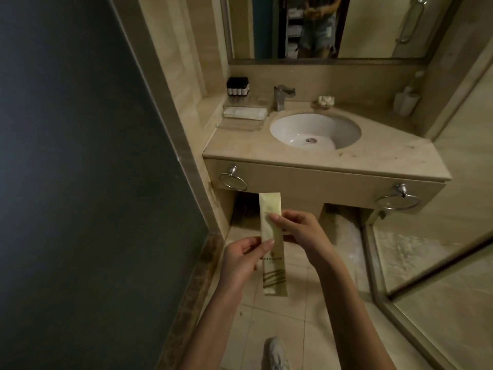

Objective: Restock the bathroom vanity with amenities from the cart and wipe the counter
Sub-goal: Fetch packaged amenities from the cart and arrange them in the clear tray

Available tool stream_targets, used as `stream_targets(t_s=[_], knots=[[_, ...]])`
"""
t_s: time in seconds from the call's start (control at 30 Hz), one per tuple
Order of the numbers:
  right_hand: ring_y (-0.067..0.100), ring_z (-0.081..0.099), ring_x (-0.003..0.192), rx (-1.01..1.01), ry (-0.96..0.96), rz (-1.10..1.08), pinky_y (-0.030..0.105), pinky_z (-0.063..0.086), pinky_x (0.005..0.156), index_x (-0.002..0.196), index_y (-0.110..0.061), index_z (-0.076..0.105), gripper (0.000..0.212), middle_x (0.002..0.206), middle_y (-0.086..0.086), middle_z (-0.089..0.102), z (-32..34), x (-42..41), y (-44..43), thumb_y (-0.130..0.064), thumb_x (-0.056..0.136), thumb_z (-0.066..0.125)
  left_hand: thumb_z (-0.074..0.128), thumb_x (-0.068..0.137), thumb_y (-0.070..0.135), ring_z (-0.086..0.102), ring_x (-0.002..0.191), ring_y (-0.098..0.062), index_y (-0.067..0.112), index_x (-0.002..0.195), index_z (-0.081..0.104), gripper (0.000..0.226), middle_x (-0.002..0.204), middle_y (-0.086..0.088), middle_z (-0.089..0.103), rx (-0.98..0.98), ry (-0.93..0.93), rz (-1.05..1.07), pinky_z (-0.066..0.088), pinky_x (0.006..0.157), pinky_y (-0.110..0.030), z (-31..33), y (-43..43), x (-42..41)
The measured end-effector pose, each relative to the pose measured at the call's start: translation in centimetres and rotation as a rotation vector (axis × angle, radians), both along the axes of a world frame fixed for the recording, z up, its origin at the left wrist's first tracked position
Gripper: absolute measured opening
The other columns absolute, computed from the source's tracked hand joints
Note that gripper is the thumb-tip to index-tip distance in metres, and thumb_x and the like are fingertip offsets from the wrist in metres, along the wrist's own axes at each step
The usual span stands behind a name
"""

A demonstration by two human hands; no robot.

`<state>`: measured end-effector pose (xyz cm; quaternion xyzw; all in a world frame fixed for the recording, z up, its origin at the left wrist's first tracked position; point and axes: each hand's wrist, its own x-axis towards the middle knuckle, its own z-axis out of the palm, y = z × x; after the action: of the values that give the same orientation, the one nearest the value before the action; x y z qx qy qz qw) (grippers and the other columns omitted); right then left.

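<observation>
I hold a long cream amenity packet (274,271) upright in front of me, below the vanity. My left hand (241,259) pinches its left edge near the middle. My right hand (297,229) pinches it higher up, thumb on the front. The beige vanity counter (386,153) with a white sink (314,130) lies ahead. At its back left a clear tray (241,122) holds white packets (245,112). Behind it stands a black holder of small bottles (237,86).
A chrome faucet (281,97) stands behind the sink, a small dish (326,101) to its right and a white cup (405,102) in the far right corner. Two towel rings (233,180) hang on the vanity front. A dark glass panel (80,156) fills the left; a shower door (440,263) stands right.
</observation>
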<state>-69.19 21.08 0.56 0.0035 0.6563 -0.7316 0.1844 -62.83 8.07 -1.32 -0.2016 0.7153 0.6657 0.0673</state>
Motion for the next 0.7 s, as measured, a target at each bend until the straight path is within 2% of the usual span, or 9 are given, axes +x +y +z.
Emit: stream_targets(t_s=[0.07, 0.1, 0.2, 0.33, 0.47, 0.53, 0.7], knots=[[0.009, 0.068, 0.067, -0.018, 0.004, -0.005, 0.018, 0.054, 0.061, 0.089, -0.005, 0.073, 0.012, 0.074, 0.000, 0.072, -0.2, -1.7, 1.0, -0.015, 0.086, 0.067, 0.071, 0.081, 0.035, 0.068, 0.091, -0.016, 0.022, 0.102, 0.070, 0.024, 0.090, 0.006, 0.074, 0.010, -0.029, -0.027, 0.054, 0.084, -0.039, 0.0, 0.8, -1.7], [0.010, 0.068, 0.067, -0.028, 0.004, -0.015, 0.019, 0.054, 0.062, 0.090, -0.002, 0.073, 0.014, 0.074, 0.002, 0.072, -0.5, -2.3, 1.3, -0.014, 0.085, 0.068, 0.071, 0.081, 0.035, 0.068, 0.090, -0.016, 0.022, 0.101, 0.070, 0.023, 0.088, 0.005, 0.074, 0.012, -0.042, -0.032, 0.054, 0.085, -0.038, -0.1, 1.0, -2.3], [0.013, 0.067, 0.067, -0.045, -0.004, -0.053, 0.021, 0.055, 0.062, 0.092, 0.002, 0.072, 0.017, 0.076, 0.007, 0.071, -1.3, -4.0, 2.0, -0.013, 0.085, 0.068, 0.070, 0.082, 0.034, 0.068, 0.087, -0.012, 0.022, 0.099, 0.070, 0.021, 0.085, 0.007, 0.074, 0.010, -0.051, -0.031, 0.053, 0.078, -0.028, -0.3, 2.0, -4.3], [0.016, 0.064, 0.068, -0.014, 0.026, -0.104, 0.022, 0.053, 0.062, 0.092, 0.003, 0.072, 0.017, 0.078, 0.010, 0.069, -2.0, -6.5, 2.5, -0.012, 0.085, 0.068, 0.069, 0.084, 0.032, 0.068, 0.087, -0.012, 0.023, 0.097, 0.070, 0.016, 0.086, 0.006, 0.074, 0.019, -0.065, -0.039, 0.052, 0.073, -0.025, -0.4, 2.9, -7.0], [0.009, 0.068, 0.071, 0.047, 0.019, -0.061, 0.019, 0.054, 0.065, 0.096, -0.006, 0.072, 0.013, 0.079, 0.000, 0.072, -2.4, -9.2, 2.8, -0.008, 0.084, 0.069, 0.068, 0.086, 0.028, 0.066, 0.086, -0.011, 0.026, 0.091, 0.068, 0.005, 0.086, 0.006, 0.073, 0.058, -0.093, -0.010, 0.051, 0.070, -0.022, -1.0, 3.1, -10.1], [0.011, 0.069, 0.075, 0.065, 0.014, -0.065, 0.021, 0.055, 0.067, 0.099, -0.006, 0.071, 0.016, 0.081, 0.000, 0.072, -2.6, -10.8, 3.0, -0.007, 0.083, 0.070, 0.069, 0.085, 0.027, 0.066, 0.084, -0.009, 0.028, 0.088, 0.067, 0.004, 0.084, 0.008, 0.072, 0.068, -0.084, -0.006, 0.049, 0.066, -0.020, -1.5, 3.1, -11.8], [0.011, 0.070, 0.075, 0.124, 0.012, -0.128, 0.019, 0.053, 0.063, 0.096, -0.008, 0.072, 0.017, 0.082, 0.002, 0.073, -2.7, -16.1, 2.3, -0.022, 0.087, 0.068, 0.071, 0.084, 0.024, 0.066, 0.076, -0.004, 0.027, 0.084, 0.068, 0.005, 0.076, 0.009, 0.072, 0.097, -0.048, -0.047, 0.053, 0.064, -0.017, -2.2, 2.2, -17.8]])
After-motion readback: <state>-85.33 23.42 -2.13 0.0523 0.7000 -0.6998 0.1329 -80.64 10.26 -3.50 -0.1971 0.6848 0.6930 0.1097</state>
